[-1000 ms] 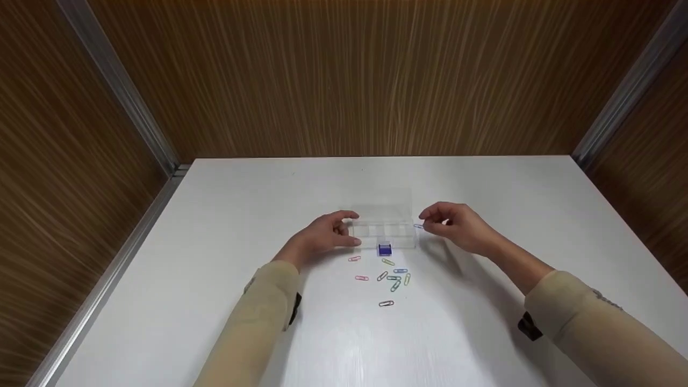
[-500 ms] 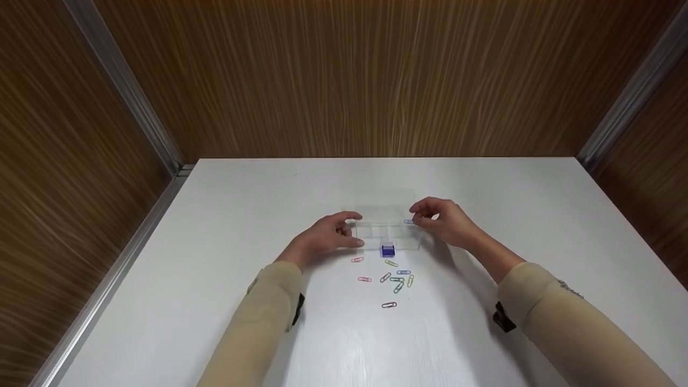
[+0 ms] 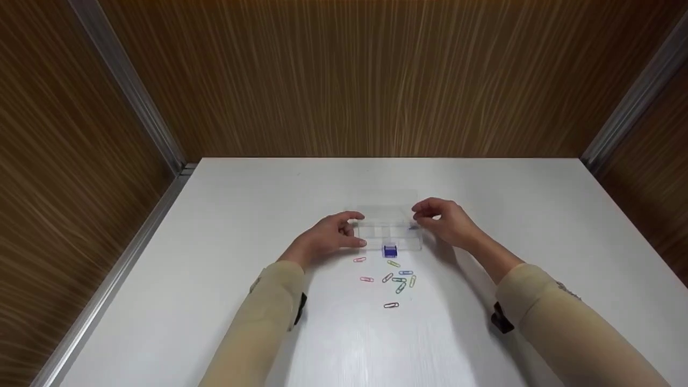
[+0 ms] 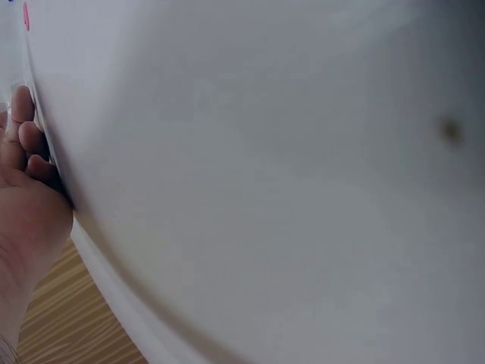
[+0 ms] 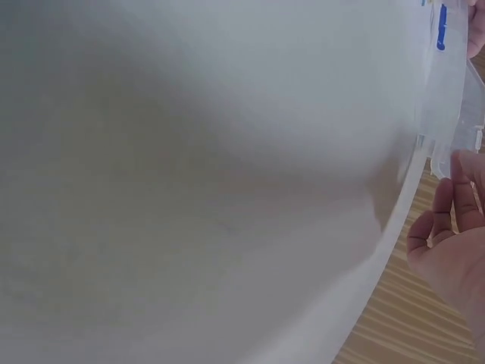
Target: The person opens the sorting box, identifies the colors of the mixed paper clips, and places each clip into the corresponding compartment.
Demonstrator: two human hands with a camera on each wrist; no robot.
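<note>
A clear plastic compartment box (image 3: 388,232) with its lid open and a blue latch (image 3: 390,250) at the front stands mid-table. My left hand (image 3: 355,230) grips the box's left end between thumb and fingers; in the left wrist view only part of this hand (image 4: 26,152) shows. My right hand (image 3: 418,214) hovers over the box's right end with relaxed fingers (image 5: 455,205). A blue paper clip (image 3: 413,228) lies in the right compartment, apart from those fingers, and the same blue clip (image 5: 442,26) shows in the right wrist view.
Several coloured paper clips (image 3: 399,279) lie loose on the white table (image 3: 242,215) in front of the box, with pink ones (image 3: 359,259) to the left and a dark one (image 3: 391,305) nearest me. Wood-grain walls with metal corner strips enclose the table.
My right hand carried the blue clip leftward over the box's right end and let it go; the clip now lies in the box. My left hand stayed on the box.
</note>
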